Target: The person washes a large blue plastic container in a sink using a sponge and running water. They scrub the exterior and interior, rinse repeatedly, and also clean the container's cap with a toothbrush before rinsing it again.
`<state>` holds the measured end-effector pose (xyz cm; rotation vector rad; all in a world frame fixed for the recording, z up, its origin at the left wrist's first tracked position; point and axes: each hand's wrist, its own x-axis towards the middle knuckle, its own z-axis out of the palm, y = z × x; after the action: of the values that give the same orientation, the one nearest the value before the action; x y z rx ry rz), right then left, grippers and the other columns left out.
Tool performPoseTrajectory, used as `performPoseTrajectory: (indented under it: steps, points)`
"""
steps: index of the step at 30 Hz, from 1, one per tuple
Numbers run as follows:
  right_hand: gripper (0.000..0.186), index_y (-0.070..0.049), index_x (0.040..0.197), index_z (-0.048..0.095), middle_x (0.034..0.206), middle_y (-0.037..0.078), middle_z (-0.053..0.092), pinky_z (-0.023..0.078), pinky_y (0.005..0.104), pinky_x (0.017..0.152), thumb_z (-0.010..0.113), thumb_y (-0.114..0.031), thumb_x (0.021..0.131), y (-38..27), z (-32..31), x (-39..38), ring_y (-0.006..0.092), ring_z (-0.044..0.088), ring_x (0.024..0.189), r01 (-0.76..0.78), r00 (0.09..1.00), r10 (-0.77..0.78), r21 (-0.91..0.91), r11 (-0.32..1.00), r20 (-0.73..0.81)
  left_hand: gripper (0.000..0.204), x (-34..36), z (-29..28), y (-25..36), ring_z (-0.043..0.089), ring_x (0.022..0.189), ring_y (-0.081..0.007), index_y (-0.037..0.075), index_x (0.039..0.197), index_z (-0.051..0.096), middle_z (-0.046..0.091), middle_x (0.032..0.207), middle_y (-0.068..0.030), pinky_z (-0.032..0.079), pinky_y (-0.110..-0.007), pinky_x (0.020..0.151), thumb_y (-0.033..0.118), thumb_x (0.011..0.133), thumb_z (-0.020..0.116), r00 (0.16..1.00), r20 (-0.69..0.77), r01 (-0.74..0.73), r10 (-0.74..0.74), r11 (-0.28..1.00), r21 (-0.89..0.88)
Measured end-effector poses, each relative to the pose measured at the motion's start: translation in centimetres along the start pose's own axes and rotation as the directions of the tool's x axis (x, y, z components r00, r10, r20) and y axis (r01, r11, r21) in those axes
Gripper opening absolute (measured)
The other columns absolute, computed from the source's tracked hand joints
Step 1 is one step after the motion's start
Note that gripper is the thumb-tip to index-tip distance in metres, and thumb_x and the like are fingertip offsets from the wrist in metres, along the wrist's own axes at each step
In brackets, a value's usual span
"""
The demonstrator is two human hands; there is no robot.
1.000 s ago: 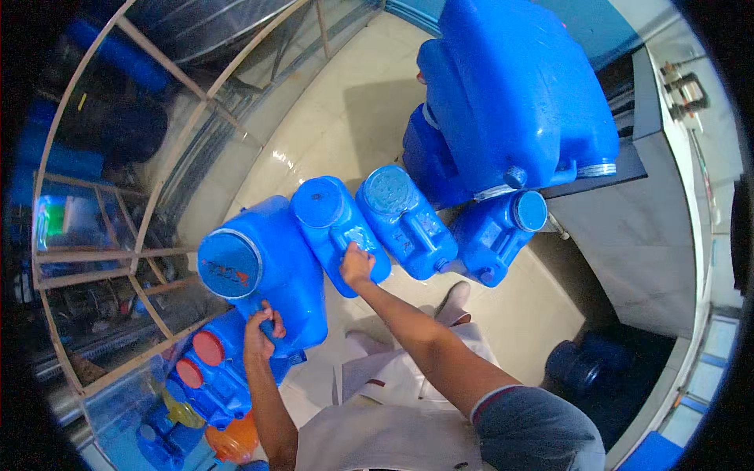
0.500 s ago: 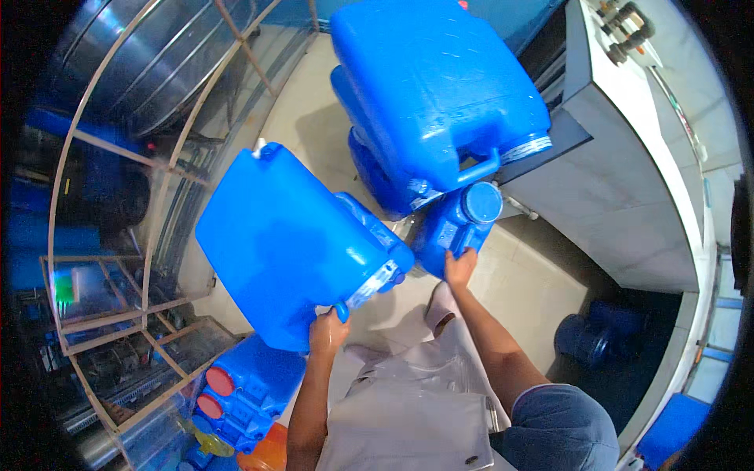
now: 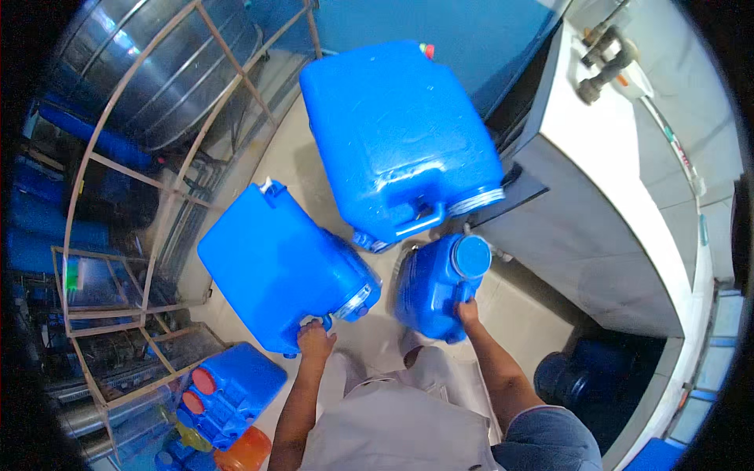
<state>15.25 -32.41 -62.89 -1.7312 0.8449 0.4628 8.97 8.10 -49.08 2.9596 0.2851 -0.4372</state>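
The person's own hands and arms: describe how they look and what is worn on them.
The left hand and right hand are ungloved, with no watch or bracelet showing at either wrist. On the right, a short grey-blue sleeve with a thin, paler hem leaves the right forearm bare. The left forearm is also bare; no sleeve shows there.

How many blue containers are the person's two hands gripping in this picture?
2: a large blue container, its handle in the left hand, and a smaller blue container, its handle in the right hand. Other blue containers are nearby, some partly hidden.
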Motion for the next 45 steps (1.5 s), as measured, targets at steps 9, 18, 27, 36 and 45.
performPoseTrajectory:
  steps: [9, 18, 27, 36, 45]
  points:
    - [0.038, -0.009, 0.093, 0.067, 0.082, 0.013, 0.067, 0.049, 0.0388, 0.071, 0.068, -0.036, 0.066, -20.6, -22.3, -22.0, 0.029, 0.064, 0.077, 0.333, 0.937, -0.305, -0.708, 0.623, 0.173, 0.031, 3.8, -19.2, 10.9, 0.062, 0.08, -0.0344, 0.0, 0.102, 0.059, 0.063, 0.086, -0.0218, 0.048, -0.042, 0.069, 0.027, 0.085, 0.057, 0.901, -0.119, -0.415, 0.417, 0.752, -0.513]
    - [0.03, -0.002, 0.089, 0.064, 0.07, 0.002, 0.06, 0.042, 0.0224, 0.051, 0.066, -0.018, 0.064, -40.3, -52.2, -43.6, 0.0077, 0.052, 0.059, 0.62, 0.731, -0.677, -0.327, 0.713, -0.091, 0.024, 2.4, -46.0, 27.8, 0.059, 0.081, -0.0129, -0.001, 0.103, 0.059, 0.064, 0.087, -0.0081, 0.046, -0.025, 0.074, 0.018, 0.09, 0.054, 0.772, -0.404, -0.564, 0.491, 0.236, -0.791]
    - [0.02, -0.01, 0.077, 0.05, 0.057, -0.002, 0.045, 0.033, 0.0171, 0.044, 0.063, -0.025, 0.081, -42.4, -69.4, -41.9, 0.005, 0.041, 0.043, 0.798, 0.514, -0.702, -0.025, 0.602, -0.494, 0.022, -1.1, -52.3, 54.3, 0.061, 0.085, -0.0142, -0.001, 0.102, 0.06, 0.064, 0.091, -0.0096, 0.048, -0.027, 0.078, 0.015, 0.092, 0.05, 0.472, -0.661, -0.788, 0.584, -0.058, -0.614]
    - [0.028, -0.002, 0.099, 0.046, 0.088, 0.009, 0.055, 0.049, 0.0303, 0.072, 0.063, -0.011, 0.078, -51.5, -67.3, -25.4, 0.0156, 0.057, 0.081, 0.715, 0.679, -0.688, 0.441, 0.542, -0.255, 0.037, -3.6, -53.9, 83.7, 0.06, 0.086, -0.0159, -0.006, 0.096, 0.062, 0.064, 0.088, -0.0124, 0.046, -0.028, 0.076, 0.03, 0.09, 0.052, 0.304, -0.534, -0.89, 0.789, 0.035, -0.455]
    - [0.042, 0.005, 0.129, 0.027, 0.127, 0.016, 0.04, 0.033, 0.0322, 0.099, 0.042, -0.014, 0.094, -45.1, -61.7, -2.5, 0.0214, 0.04, 0.117, 0.868, 0.497, -0.628, 0.346, 0.357, -0.599, 0.039, 9.9, -36.8, 98.3, 0.061, 0.066, -0.0204, -0.003, 0.081, 0.064, 0.064, 0.07, -0.0149, 0.047, -0.035, 0.061, 0.035, 0.072, 0.068, 0.439, -0.143, -0.762, 0.887, 0.283, -0.583]
